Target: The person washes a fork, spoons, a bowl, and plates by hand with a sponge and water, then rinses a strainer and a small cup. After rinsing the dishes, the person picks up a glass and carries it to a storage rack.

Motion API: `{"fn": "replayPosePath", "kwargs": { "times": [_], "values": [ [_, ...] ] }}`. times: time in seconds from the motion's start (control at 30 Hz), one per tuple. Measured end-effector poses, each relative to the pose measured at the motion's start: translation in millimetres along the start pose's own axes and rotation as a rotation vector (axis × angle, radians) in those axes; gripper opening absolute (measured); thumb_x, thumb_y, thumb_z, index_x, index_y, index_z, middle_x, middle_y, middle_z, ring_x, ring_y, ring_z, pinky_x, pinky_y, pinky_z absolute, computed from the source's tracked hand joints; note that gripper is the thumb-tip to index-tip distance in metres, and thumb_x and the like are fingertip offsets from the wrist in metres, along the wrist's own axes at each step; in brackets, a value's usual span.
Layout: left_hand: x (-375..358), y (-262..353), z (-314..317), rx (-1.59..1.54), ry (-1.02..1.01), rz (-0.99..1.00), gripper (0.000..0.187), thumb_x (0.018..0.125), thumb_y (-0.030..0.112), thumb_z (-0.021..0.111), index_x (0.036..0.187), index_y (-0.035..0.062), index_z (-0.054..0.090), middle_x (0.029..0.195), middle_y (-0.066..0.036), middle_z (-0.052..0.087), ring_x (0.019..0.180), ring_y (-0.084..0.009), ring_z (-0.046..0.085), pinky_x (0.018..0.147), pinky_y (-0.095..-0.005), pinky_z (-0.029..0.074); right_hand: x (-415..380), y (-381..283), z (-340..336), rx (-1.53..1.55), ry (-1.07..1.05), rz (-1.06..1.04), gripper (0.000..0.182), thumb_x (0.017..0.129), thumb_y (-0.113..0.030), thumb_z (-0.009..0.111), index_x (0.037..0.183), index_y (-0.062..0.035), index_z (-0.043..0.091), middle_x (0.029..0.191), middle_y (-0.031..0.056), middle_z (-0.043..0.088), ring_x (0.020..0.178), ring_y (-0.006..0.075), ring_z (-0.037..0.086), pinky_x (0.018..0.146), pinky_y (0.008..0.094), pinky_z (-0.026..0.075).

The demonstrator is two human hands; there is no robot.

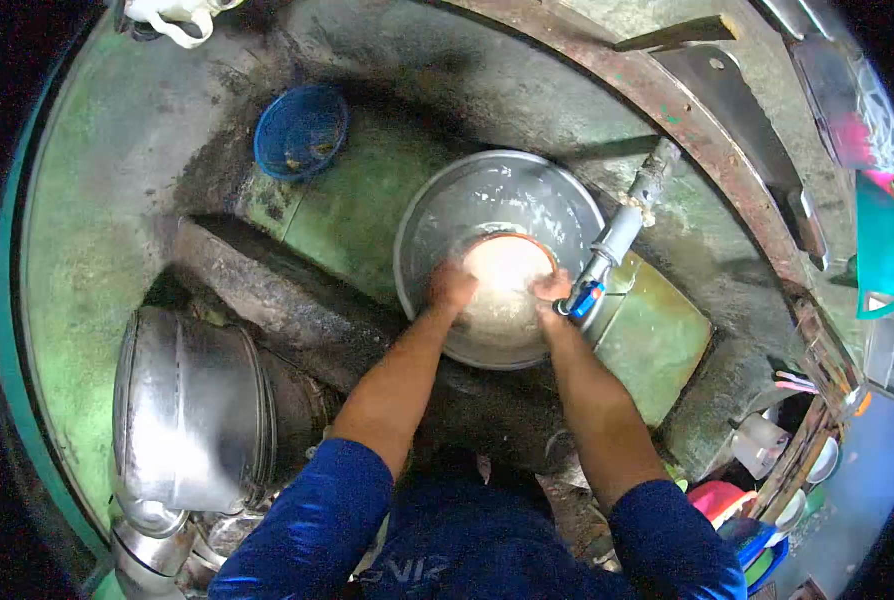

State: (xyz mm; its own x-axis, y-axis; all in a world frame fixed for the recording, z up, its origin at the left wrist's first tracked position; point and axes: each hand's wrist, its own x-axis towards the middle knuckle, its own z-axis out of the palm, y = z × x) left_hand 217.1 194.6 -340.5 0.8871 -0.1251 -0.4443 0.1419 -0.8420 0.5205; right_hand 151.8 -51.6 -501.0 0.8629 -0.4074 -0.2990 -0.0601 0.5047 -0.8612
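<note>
Both of my hands are at a round, orange-rimmed vessel [510, 262] with bright, pale contents, inside a large metal basin [437, 200]. My left hand [453, 286] is closed on its left side, and my right hand [552, 287] is closed on its right side. Glare washes out the vessel's inside. Cloudy liquid seems to lie in the basin around it. Just right of my right hand, a tap with a blue handle [588, 299] reaches over the basin's rim from a grey pipe [622, 232].
A blue plastic basket [302, 132] stands at the upper left on green tiles. Large metal pots [192, 410] are stacked at the left beyond a concrete ledge [267, 285]. Bowls and a red container [719, 500] lie at lower right. A long metal blade [742, 115] rests at upper right.
</note>
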Motion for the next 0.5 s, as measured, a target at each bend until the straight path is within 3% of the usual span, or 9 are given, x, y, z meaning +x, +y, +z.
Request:
{"fn": "replayPosePath", "kwargs": {
  "times": [0.03,0.07,0.1,0.13,0.17,0.33,0.4,0.43,0.5],
  "values": [
    [-5,5,-6,0.147,-0.032,0.071,0.027,0.077,0.013,0.055,0.1,-0.0003,0.063,0.107,-0.022,0.06,0.104,-0.0365,0.055,0.092,-0.0432,0.045,7,2,-1,-0.095,-0.051,-0.126,0.038,0.088,-0.048,0.047,0.088,-0.0104,0.055,0.068,0.0073,0.057,0.057,0.023,0.058,0.051,0.0382,0.051],
    [-10,9,-13,0.291,-0.053,0.147,0.029,0.077,0.012,0.055,0.101,-0.0009,0.063,0.11,-0.022,0.059,0.108,-0.0364,0.053,0.094,-0.0434,0.044,15,39,-20,0.38,0.265,0.397,0.041,0.087,-0.051,0.048,0.091,-0.0106,0.055,0.07,0.0075,0.058,0.061,0.0229,0.059,0.054,0.0379,0.052],
    [-14,17,-17,0.037,0.137,0.139,0.029,0.078,0.012,0.055,0.102,-0.0016,0.063,0.116,-0.021,0.056,0.112,-0.0364,0.05,0.096,-0.043,0.042,8,31,-13,0.387,0.27,0.399,0.041,0.087,-0.051,0.048,0.091,-0.0106,0.055,0.07,0.0075,0.058,0.061,0.0229,0.059,0.054,0.0379,0.052],
    [-15,19,-19,-0.216,0.327,0.131,0.029,0.078,0.012,0.056,0.103,-0.0023,0.062,0.121,-0.021,0.053,0.115,-0.0364,0.047,0.097,-0.0426,0.041,11,12,3,0.304,0.252,0.433,0.039,0.087,-0.049,0.049,0.091,-0.011,0.056,0.07,0.007,0.058,0.061,0.0225,0.059,0.055,0.0377,0.052],
    [-16,15,-18,-0.323,0.321,0.183,0.031,0.078,0.015,0.06,0.102,-0.0047,0.061,0.12,-0.02,0.053,0.112,-0.0371,0.049,0.096,-0.0424,0.042,9,-5,16,0.182,0.22,0.45,0.038,0.087,-0.048,0.049,0.09,-0.0113,0.056,0.071,0.0065,0.058,0.062,0.0221,0.059,0.056,0.0375,0.051],
    [-5,10,-24,-0.301,0.395,0.287,0.031,0.076,0.015,0.064,0.1,-0.0048,0.061,0.107,-0.023,0.058,0.106,-0.0367,0.054,0.087,-0.0438,0.045,-3,-61,51,-0.316,0.122,0.519,0.03,0.087,-0.042,0.05,0.089,-0.0131,0.058,0.072,0.0038,0.059,0.066,0.02,0.059,0.061,0.0366,0.05],
    [4,2,-16,-0.755,0.074,-0.017,0.034,0.075,0.016,0.065,0.102,-0.0045,0.061,0.096,-0.023,0.062,0.094,-0.0381,0.06,0.08,-0.045,0.048,-7,-73,62,-0.453,0.107,0.538,0.028,0.087,-0.04,0.051,0.088,-0.0138,0.059,0.073,0.0027,0.06,0.068,0.0192,0.059,0.063,0.0362,0.05],
    [3,1,-13,-0.497,0.212,-0.001,0.038,0.073,0.018,0.065,0.104,-0.0035,0.06,0.09,-0.022,0.064,0.086,-0.0386,0.062,0.076,-0.0452,0.05,-7,-74,64,-0.495,0.106,0.554,0.026,0.087,-0.039,0.051,0.088,-0.0142,0.059,0.073,0.0021,0.06,0.068,0.0188,0.059,0.064,0.036,0.049],
    [33,-44,48,-0.554,0.2,-0.04,0.04,0.073,0.018,0.065,0.106,-0.0032,0.06,0.093,-0.022,0.065,0.088,-0.0381,0.062,0.077,-0.0446,0.049,1,-47,43,-0.372,0.138,0.679,0.025,0.086,-0.033,0.054,0.091,-0.0094,0.06,0.076,0.005,0.06,0.067,0.0211,0.059,0.056,0.0382,0.048]
  ]
}}
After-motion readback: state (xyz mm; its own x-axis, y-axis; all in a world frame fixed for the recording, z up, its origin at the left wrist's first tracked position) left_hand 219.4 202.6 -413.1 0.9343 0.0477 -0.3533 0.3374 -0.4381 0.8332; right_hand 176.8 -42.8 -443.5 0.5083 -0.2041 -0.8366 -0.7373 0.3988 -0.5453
